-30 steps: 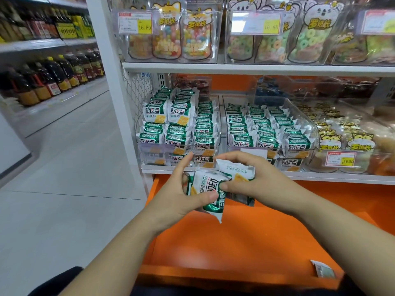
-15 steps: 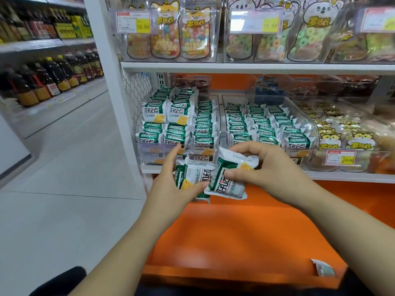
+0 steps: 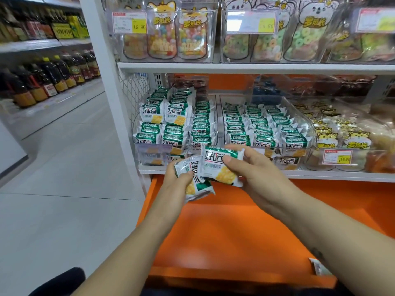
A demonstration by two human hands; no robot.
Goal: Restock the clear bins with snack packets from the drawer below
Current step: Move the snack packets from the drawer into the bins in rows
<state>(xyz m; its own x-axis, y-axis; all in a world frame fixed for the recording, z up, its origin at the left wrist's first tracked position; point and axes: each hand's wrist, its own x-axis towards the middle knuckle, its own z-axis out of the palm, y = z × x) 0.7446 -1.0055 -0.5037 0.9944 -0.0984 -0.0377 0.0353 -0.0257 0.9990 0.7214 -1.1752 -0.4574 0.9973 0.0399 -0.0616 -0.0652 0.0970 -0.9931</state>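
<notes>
Gripping one snack packet each: left hand (image 3: 179, 178) pinches the lower packet (image 3: 196, 184), right hand (image 3: 254, 169) the upper packet (image 3: 220, 165), just before the left clear bin (image 3: 147, 155) and right clear bin (image 3: 310, 133). Likely light, slick film, brittle contents; grip flat faces gently. One stray packet (image 3: 318, 268) lies in the orange drawer (image 3: 235, 231).

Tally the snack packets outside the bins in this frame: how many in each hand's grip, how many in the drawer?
Left hand grip, left-hand packet: 1
Right hand grip, right-hand packet: 1
Orange drawer, corner packet: 1
Total: 3
</notes>
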